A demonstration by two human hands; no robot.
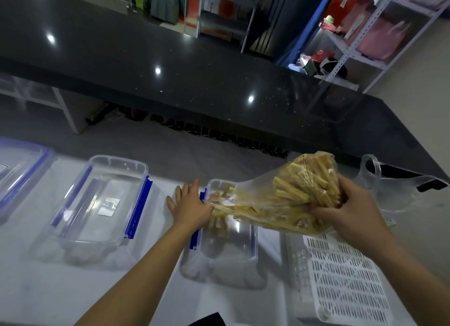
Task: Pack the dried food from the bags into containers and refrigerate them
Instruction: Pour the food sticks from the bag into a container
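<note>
A clear plastic bag [287, 194] full of yellow dried food sticks lies tilted over a clear container [229, 247] with blue clips, its mouth pointing left and down into the box. Several sticks [219, 222] lie inside the container. My right hand [350, 211] grips the bag's raised closed end. My left hand [190, 204] rests with straight fingers on the container's left rim, its thumb holding the bag's mouth.
A second clear container [102, 199] with blue clips stands to the left, and a lid with a blue seal [22, 169] lies at the far left. A white slotted tray [341, 284] sits at the right, a clear plastic bag [394, 187] behind it. A black counter [194, 65] runs across the back.
</note>
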